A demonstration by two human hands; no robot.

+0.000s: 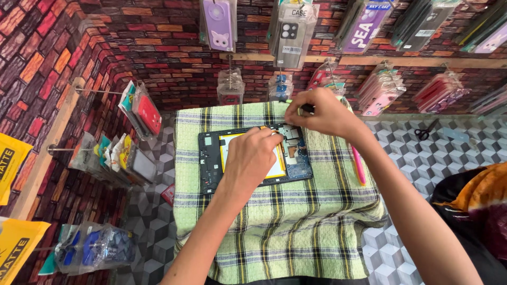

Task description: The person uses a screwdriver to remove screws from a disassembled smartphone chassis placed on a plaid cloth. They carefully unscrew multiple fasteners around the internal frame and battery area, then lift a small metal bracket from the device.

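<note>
Two hands work over an opened tablet point(253, 155) on a checked cloth point(280, 221): left hand point(252, 158) rests curled on it, right hand point(322, 113) pinches a small dark tool point(306, 108).

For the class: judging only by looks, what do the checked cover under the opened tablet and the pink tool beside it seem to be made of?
Checked cover: seems a woven cotton-like cloth, matt, shown by its textured weave and soft drape over the edge. Pink tool: probably smooth plastic, going by its even bright colour and slight sheen; too small to be sure.
</note>
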